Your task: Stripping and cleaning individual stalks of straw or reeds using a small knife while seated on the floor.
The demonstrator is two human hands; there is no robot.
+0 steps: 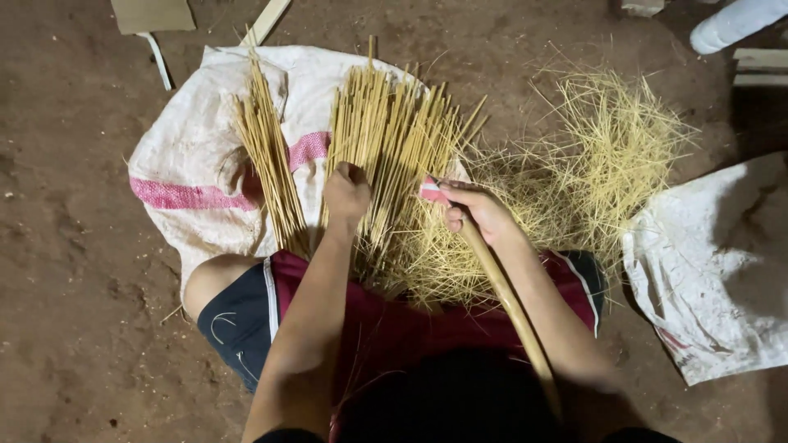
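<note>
My left hand (346, 194) is closed around thin bamboo sticks from a large fanned bundle (392, 139) lying on a white sack with pink stripes (197, 156). My right hand (480, 212) grips a tool with a long wooden handle (509, 303); its pink-taped end (432, 191) meets the sticks. A smaller bundle of sticks (267, 156) lies to the left on the sack. A heap of fine bamboo shavings (591, 156) spreads to the right and under my right hand.
I sit on a brown dirt floor (74, 287) with my knees apart. Another white sack (714, 262) lies at right. Cardboard (152, 15), wooden slats (264, 20) and a white cylinder (735, 23) lie along the far edge.
</note>
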